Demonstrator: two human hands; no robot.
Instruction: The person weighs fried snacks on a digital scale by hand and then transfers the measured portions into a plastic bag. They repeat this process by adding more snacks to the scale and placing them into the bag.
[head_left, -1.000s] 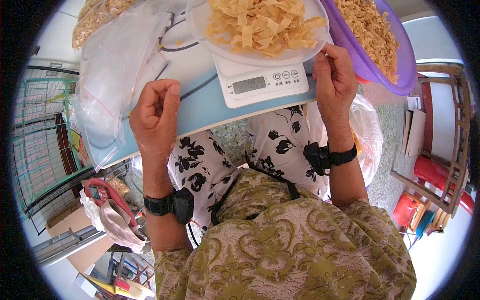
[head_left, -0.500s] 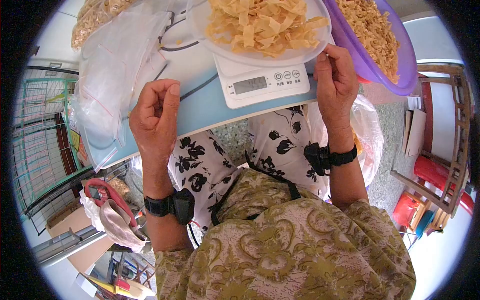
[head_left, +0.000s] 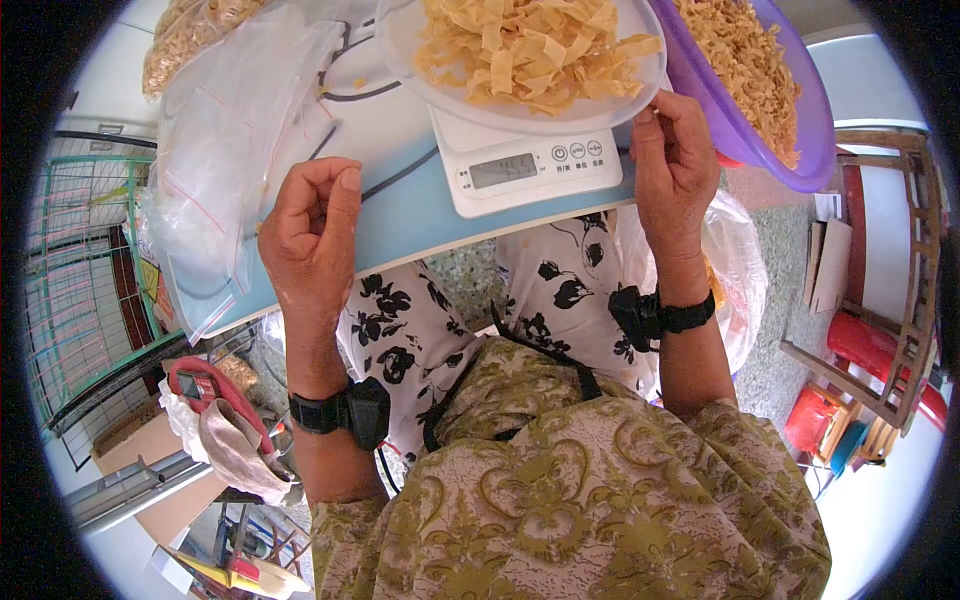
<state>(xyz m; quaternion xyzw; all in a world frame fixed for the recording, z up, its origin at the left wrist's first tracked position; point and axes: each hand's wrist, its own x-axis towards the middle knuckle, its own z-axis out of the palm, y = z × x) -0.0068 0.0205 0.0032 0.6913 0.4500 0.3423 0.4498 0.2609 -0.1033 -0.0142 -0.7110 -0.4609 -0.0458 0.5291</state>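
Right hand (head_left: pixel 676 150) has thumb and forefinger close together by the plate (head_left: pixel 402 55); whether they pinch it, I cannot tell. Left hand (head_left: pixel 310 225) is curled closed, nothing visible inside. Plate and strips (head_left: pixel 530 55) sit unshifted on the scale (head_left: pixel 597 179), seemingly settled.

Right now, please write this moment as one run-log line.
left hand: curled, nothing visible inside | right hand: at plate rim, grip unclear | plate: on scale, bearing pale strips | purple basin: beside plate
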